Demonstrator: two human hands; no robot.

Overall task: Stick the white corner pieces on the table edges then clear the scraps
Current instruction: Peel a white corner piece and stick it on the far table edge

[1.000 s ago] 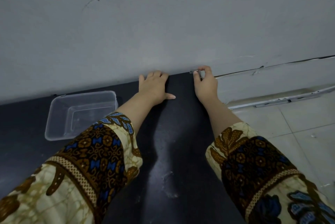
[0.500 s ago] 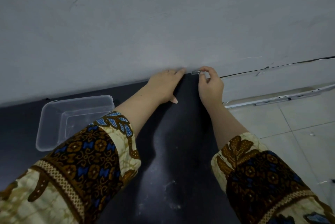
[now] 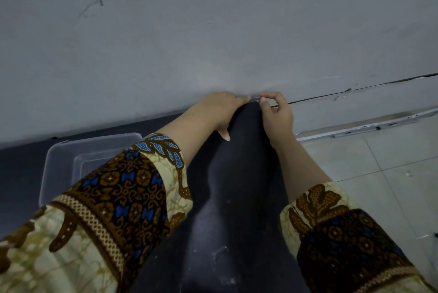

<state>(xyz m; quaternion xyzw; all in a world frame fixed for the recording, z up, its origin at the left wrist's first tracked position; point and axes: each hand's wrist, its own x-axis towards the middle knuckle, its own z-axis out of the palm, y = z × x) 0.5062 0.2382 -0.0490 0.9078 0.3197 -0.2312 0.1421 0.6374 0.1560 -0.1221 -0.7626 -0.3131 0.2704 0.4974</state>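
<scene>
grey wall (image 3: 213, 32) fills the top, the dark worktop (image 3: 237, 174) butts right up to it, and a clear tub (image 3: 71, 157) sits back left, probably for scraps. left hand (image 3: 218, 110) lies flat, fingers straight, grip holding nothing, likely steadying the far edge. right hand (image 3: 277, 115) pinches the small pale corner piece (image 3: 256, 98) at the worktop's far right corner, seemingly seating it.

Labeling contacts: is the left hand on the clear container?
No, the left hand rests at the far corner of the table, apart from the clear container.
</scene>
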